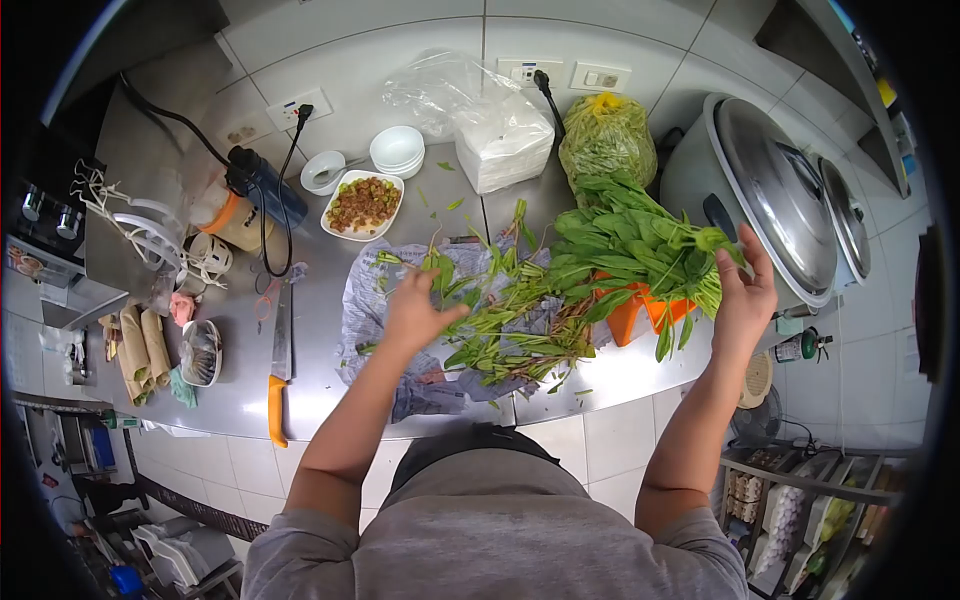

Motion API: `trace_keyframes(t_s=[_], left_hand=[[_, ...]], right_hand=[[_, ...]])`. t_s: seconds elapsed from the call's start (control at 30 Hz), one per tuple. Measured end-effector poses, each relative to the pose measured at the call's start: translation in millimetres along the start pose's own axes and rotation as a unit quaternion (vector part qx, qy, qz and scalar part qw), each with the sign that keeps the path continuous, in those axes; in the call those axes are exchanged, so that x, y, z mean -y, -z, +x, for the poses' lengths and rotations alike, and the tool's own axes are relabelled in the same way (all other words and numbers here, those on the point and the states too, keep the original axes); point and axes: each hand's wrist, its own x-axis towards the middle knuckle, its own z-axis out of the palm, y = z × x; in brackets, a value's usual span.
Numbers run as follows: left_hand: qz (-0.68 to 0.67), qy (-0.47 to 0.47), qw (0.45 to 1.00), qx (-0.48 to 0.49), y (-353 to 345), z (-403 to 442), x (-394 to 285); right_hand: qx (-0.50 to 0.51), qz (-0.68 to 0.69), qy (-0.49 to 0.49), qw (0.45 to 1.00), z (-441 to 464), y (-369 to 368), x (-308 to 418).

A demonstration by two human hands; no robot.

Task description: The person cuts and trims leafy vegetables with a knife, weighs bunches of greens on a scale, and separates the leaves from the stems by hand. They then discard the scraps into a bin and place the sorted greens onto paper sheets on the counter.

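My left hand (418, 312) hovers over crumpled newspaper (362, 300), its thumb and fingers apart beside loose stems. Leafy green sprigs (520, 330) with reddish stems lie strewn across that paper. At the right, my right hand (748, 290) has a green leaf (712, 240) between thumb and fingers, at the edge of a large heap of leafy greens (620, 240). The heap fills and overhangs an orange basket (625, 318), hiding most of it. Whether the leaf is joined to the heap, I cannot tell.
A knife (280, 375) with an orange handle lies left of the newspaper. Behind stand a dish of chopped food (363, 205), white bowls (397, 150), a stack of napkins (503, 140) and a bag of greens (607, 145). A large lidded pot (700, 165) stands right.
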Motion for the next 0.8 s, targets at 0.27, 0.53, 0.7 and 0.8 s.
trace_keyframes(t_s=[0.27, 0.53, 0.7, 0.8], left_hand=[[-0.179, 0.170, 0.969, -0.003, -13.7, 14.0, -5.7], [0.008, 0.004, 0.999, -0.041, -18.4, 40.8, 3.6], [-0.094, 0.111, 0.989, 0.018, 7.9, 31.0, -9.8], [0.049, -0.019, 0.993, -0.103, 10.8, 2.9, -25.6]], right_hand=[[-0.001, 0.023, 0.120, 0.992, -55.2, 0.9, 25.0], [0.183, 0.125, 0.086, 0.971, -108.7, -34.6, 22.6], [0.422, -0.105, 0.212, 0.875, -171.2, -114.3, -18.5], [0.441, -0.224, 0.280, 0.823, -195.4, -140.8, -61.4]])
